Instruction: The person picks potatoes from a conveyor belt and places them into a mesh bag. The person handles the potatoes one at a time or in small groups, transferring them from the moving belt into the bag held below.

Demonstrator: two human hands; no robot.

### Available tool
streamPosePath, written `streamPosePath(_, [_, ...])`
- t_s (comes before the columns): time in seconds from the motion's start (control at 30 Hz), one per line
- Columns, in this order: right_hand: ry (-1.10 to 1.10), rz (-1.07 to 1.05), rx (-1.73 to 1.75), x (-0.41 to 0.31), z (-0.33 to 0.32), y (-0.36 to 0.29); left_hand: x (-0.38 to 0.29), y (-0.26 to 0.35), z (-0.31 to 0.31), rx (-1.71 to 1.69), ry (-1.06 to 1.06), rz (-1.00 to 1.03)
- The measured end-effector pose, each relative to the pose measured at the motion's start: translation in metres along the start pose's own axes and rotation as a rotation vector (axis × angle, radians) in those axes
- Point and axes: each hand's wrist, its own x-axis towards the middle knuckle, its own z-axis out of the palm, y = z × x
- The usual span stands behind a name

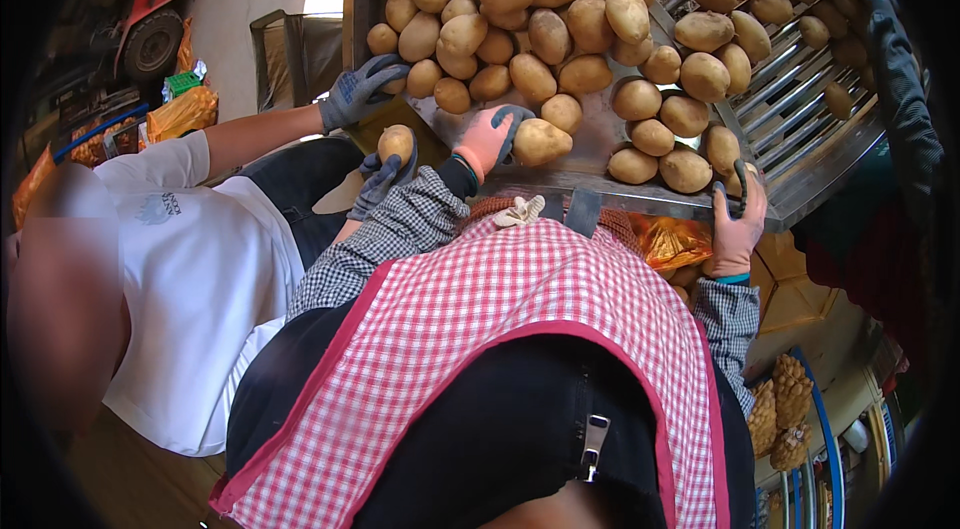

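My left hand [491, 139], in a pink glove with grey-coated fingers, is closed around the left side of a large potato [543, 143] above the metal sorting table [577, 167]. My right hand [739, 225], gloved alike, is at the table's front rim near the right corner. Its thumb and fingers are apart, and the fingertips reach over the rim beside a potato [723, 149]. Whether they touch a potato there is partly hidden. Many loose potatoes [532, 77] lie heaped across the table beyond my hands.
A co-worker in a white shirt [217, 251] stands close on the left, one grey-gloved hand [364, 90] at the table's side, the other holding a potato [395, 143]. Metal rollers [784, 98] carry potatoes on the right. Filled mesh sacks [791, 390] are at the lower right.
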Motion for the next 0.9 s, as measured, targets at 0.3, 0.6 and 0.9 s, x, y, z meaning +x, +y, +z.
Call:
streamPosePath(0.3, [-0.507,0.069,-0.604,0.047,0.010,-0.045,0.023,0.101,0.028,0.577,0.324,0.728])
streamPosePath(0.6, [-0.545,0.136,-0.425,0.023,0.062,-0.102,0.073,0.117,0.036,0.823,0.467,0.645])
streamPosePath(0.9, [-0.604,-0.033,-0.351,0.034,0.052,-0.093,-0.006,0.024,0.036,1.067,0.051,0.203])
